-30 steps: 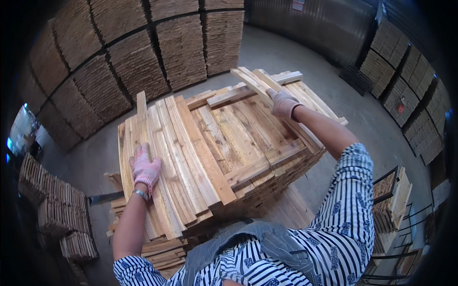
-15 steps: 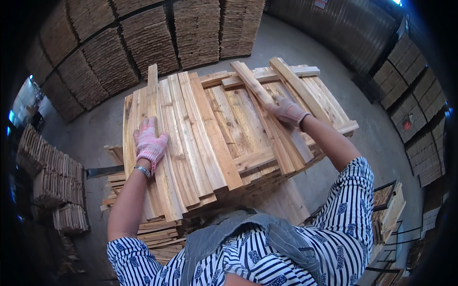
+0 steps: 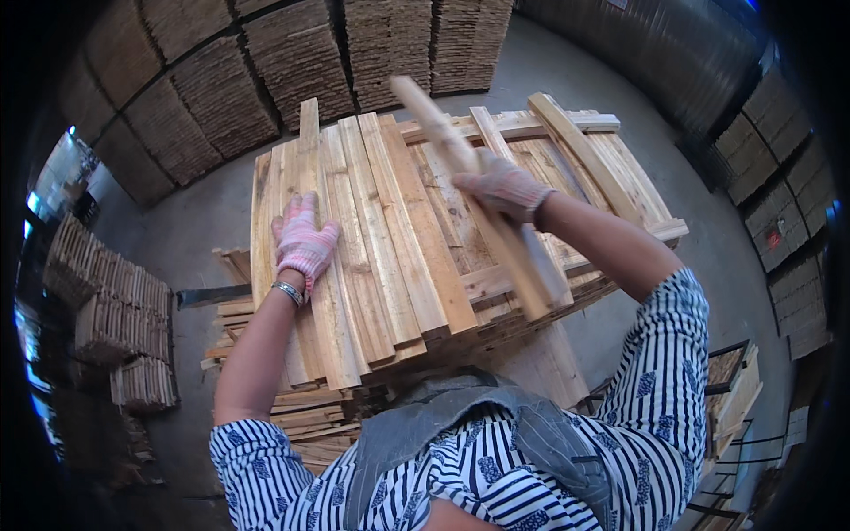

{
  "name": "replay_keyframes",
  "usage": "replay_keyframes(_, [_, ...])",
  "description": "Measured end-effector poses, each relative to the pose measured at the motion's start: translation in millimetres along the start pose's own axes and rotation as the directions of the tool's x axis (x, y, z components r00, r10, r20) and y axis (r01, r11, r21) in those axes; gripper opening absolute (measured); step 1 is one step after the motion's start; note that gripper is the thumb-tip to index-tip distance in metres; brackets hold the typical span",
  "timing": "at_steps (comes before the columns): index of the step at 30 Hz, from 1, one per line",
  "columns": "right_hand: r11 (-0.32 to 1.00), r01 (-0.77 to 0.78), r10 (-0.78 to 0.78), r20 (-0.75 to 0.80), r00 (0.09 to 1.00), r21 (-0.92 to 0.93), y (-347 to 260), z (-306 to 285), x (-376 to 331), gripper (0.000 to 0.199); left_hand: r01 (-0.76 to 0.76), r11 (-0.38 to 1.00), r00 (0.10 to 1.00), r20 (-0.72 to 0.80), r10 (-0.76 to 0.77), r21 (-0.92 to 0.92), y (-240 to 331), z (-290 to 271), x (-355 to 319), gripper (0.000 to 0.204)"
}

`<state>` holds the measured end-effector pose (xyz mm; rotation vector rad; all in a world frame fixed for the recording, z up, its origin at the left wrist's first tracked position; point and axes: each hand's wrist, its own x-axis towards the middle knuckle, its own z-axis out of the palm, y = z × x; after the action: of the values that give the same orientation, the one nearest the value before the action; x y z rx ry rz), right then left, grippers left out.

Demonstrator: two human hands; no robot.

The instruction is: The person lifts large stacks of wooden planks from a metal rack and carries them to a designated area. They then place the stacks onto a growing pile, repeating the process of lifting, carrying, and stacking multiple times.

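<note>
A stack of pale wooden planks [image 3: 390, 230] lies in front of me at waist height. My left hand [image 3: 303, 241], in a pink knitted glove, rests flat with fingers spread on the planks at the stack's left side. My right hand [image 3: 503, 186], gloved the same way, grips one long narrow plank [image 3: 482, 208] near its middle. That plank is lifted above the stack and runs diagonally from the far centre toward me. My striped sleeves and grey apron fill the lower part of the view.
Tall stacks of bundled boards [image 3: 266, 80] line the far side of the concrete floor [image 3: 602, 62]. Lower piles of short boards [image 3: 106, 310] stand at the left. More timber stacks [image 3: 770, 186] and a metal rack [image 3: 735, 398] are on the right.
My right hand has picked one plank off the stack's right side and swung it up and toward the centre. My left hand has stayed flat on the left planks.
</note>
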<state>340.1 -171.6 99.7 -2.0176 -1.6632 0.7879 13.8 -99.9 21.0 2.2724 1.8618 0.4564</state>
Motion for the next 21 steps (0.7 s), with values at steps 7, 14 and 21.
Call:
replay_keyframes(7, [0.956,-0.083,0.086,-0.002,0.996,-0.283,-54.1,108.0,23.9,0.081,-0.006,1.000,1.000,-0.013,0.006,-0.003,-2.7,2.8,2.6,0.073])
replay_keyframes(14, [0.680,0.261,-0.323,0.040,0.945,-0.685,23.4,67.4,65.9,0.057,0.013,1.000,1.000,-0.004,-0.013,0.002,-1.0,-2.5,3.6,0.073])
replay_keyframes(21, [0.921,-0.241,0.212,-0.124,0.969,-0.307,75.5,7.2,0.7,0.080,-0.003,1.000,1.000,0.025,0.002,0.031,-3.0,-0.4,5.2,0.073])
